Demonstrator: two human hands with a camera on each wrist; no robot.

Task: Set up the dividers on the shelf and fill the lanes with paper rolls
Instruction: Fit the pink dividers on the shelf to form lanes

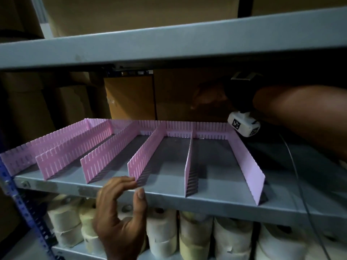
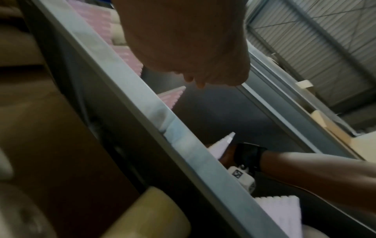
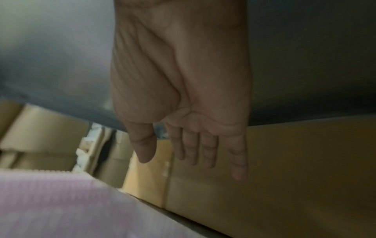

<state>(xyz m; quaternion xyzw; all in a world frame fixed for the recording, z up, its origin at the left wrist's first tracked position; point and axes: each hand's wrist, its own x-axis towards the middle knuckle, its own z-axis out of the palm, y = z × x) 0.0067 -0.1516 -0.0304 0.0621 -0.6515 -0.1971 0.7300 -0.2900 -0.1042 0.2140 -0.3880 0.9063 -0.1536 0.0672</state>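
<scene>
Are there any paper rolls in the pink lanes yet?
No, the lanes between the pink dividers show only bare shelf; the paper rolls sit on the level below.

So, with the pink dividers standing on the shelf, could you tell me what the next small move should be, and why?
Probably lower the left hand to a paper roll on the shelf below and grip it. The pink dividers already stand in rows on the middle shelf, every lane between them is bare, and both the left hand and the right hand hold nothing.
</scene>
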